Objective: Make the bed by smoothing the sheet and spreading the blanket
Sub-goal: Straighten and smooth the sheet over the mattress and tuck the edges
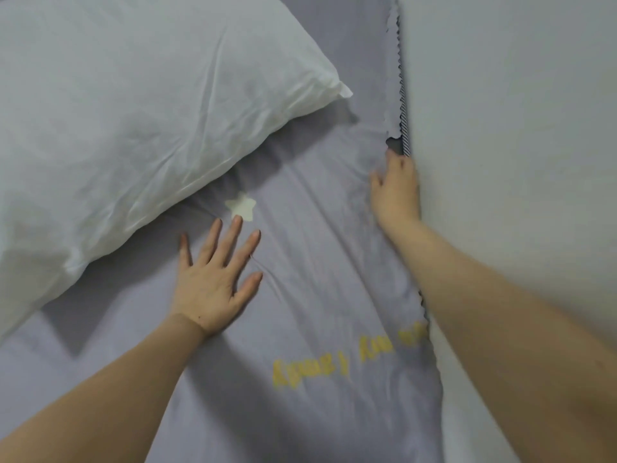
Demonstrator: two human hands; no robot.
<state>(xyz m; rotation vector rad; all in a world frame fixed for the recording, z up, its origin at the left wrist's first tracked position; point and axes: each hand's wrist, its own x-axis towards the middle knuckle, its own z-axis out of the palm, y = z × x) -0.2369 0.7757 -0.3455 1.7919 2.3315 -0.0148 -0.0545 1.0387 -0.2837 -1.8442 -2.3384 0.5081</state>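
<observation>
- The sheet [317,295], grey-lilac, is being carried across the whole visible bed. Its long wall-side edge is running away from the person, hard along the wall [517,128] on the right. Loose creases are being shown between the two hands, slanting from the pillow end toward that edge.
- The pillow [133,111], white, is being rested on the sheet at the head end, left of both hands.
- The blanket is not being shown anywhere in view.
- The left hand [213,285] is being laid flat on the sheet with fingers straight and spread. It is well in from the wall-side edge, and nothing is being held.
- The right hand [397,192] is being pressed at the wall-side edge itself and is the nearer hand to it. Its fingertips are being hidden in the gap beside the wall, so it cannot be told whether cloth is being pinched.
- The scalloped hem [399,61] is being left ruffled beyond the right hand, with striped mattress cloth [404,121] being exposed there. Judgement: the coming move is being governed by this line, a tuck or pull along it toward the head end.
- A pale star print [241,205] is being touched by a left fingertip.
</observation>
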